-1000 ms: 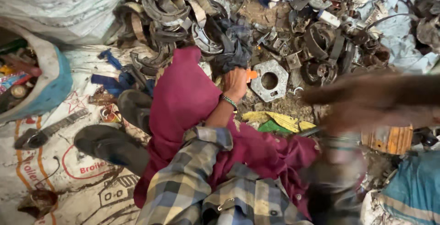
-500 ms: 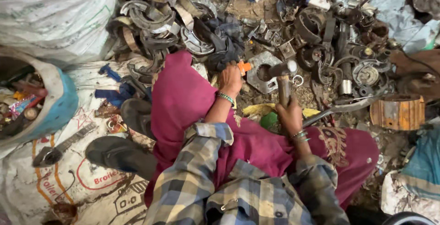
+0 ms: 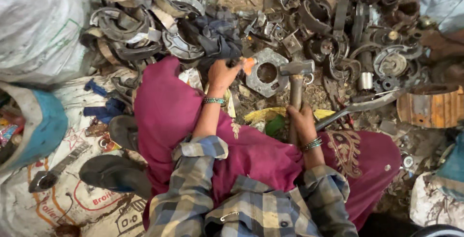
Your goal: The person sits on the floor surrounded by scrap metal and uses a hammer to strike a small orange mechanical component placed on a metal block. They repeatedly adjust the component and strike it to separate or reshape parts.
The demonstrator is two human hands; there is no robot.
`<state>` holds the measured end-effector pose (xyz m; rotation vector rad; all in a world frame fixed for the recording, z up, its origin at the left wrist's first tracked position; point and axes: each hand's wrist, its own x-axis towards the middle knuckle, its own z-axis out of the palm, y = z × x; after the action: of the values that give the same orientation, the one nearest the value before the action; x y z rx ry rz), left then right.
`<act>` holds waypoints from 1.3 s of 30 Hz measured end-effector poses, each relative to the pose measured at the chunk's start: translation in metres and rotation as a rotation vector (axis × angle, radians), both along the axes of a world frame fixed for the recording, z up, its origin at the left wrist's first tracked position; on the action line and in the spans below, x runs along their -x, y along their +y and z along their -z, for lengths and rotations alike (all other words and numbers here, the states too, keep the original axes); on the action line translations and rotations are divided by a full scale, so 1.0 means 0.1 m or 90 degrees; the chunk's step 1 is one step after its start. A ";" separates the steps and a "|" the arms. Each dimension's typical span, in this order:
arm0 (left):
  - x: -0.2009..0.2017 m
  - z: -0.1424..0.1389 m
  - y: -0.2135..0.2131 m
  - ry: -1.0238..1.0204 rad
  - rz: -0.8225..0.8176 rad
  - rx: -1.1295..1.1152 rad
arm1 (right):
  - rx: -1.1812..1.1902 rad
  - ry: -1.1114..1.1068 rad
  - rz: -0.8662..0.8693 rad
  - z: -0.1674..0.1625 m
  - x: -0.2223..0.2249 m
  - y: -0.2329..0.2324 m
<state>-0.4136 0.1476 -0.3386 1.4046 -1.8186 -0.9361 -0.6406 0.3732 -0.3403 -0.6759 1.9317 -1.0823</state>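
The ground (image 3: 309,94) is bare dirt, brown and dusty. A big pile of rusty metal scrap (image 3: 338,34) covers the top part. A white sack (image 3: 38,29) bulges at the left. A printed white sheet (image 3: 53,203) lies flat below it. Soft daylight falls on everything.
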 end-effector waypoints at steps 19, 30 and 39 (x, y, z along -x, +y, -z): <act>-0.04 0.13 -0.06 -0.089 0.110 0.095 | 0.032 0.008 -0.052 -0.01 -0.01 -0.03; -0.06 -0.11 -0.03 -0.091 0.128 0.026 | 0.025 0.356 -0.118 -0.44 -0.40 -0.12; -0.01 -0.02 -0.02 -0.101 0.128 0.020 | 0.705 0.484 -0.082 -2.73 -0.33 -0.79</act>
<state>-0.4128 0.1454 -0.3370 1.3270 -2.1145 -0.9130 -0.6080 0.2942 -0.0670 -2.0060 1.6508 -1.9957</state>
